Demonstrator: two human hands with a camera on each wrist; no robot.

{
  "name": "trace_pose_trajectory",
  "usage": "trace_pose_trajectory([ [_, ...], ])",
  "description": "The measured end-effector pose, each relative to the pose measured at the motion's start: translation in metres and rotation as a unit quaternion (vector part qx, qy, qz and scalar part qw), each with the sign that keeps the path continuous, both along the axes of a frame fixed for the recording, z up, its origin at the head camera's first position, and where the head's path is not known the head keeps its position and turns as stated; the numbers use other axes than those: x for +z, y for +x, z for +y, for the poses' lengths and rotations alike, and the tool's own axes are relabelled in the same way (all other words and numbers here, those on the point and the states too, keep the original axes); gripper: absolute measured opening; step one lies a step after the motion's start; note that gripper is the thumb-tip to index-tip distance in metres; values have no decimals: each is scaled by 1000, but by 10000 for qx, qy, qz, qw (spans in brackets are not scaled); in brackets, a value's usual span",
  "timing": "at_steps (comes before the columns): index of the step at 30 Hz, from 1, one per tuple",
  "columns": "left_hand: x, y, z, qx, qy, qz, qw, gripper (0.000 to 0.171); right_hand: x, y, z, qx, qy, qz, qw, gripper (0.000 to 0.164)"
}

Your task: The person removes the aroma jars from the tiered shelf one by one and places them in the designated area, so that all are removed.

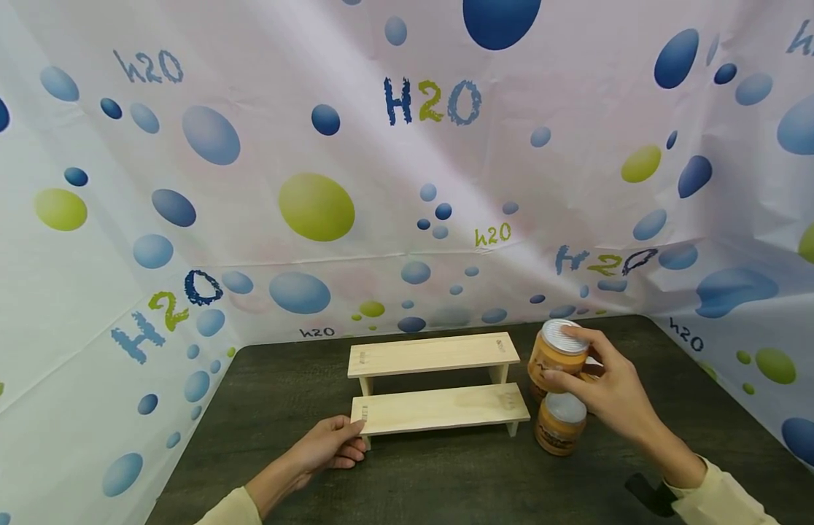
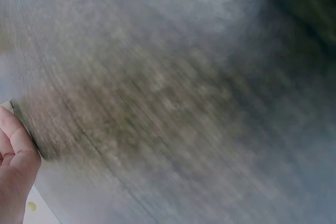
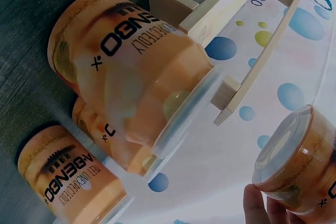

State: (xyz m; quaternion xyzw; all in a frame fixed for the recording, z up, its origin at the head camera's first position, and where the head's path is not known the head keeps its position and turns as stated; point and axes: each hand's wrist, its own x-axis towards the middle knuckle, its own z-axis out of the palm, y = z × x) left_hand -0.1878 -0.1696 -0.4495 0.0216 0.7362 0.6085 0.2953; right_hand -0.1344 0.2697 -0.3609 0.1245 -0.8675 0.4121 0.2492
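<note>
A pale two-step wooden shelf (image 1: 440,379) stands on the dark table (image 1: 446,481). My left hand (image 1: 344,441) grips the left end of its lower step; in the left wrist view only the fingers (image 2: 16,156) show against the blurred tabletop. My right hand (image 1: 573,359) holds an orange jar with a pale lid (image 1: 553,351) in the air, just right of the shelf. The right wrist view shows this held jar (image 3: 299,156) above my fingertips (image 3: 257,205). Below it a second orange jar (image 1: 560,424) stands on the table. Three such jars (image 3: 131,72) show close together beside the shelf (image 3: 236,19).
A white sheet printed with blue and green bubbles and "H2O" (image 1: 433,102) walls in the table at the back and both sides. Bare dark tabletop lies in front of the shelf and to its left (image 1: 282,394).
</note>
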Motion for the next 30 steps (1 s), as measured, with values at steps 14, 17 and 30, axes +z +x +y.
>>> trace_pose_trajectory([
  [14,2,1,0,-41,-17,21,10000,36,2,1,1,-46,20,-7,10000,72],
  [17,3,1,0,-43,-11,15,10000,36,2,2,1,-57,8,-31,10000,72],
  [30,5,2,1,-9,-13,-31,10000,34,2,2,3,-69,-16,-94,9999,71],
])
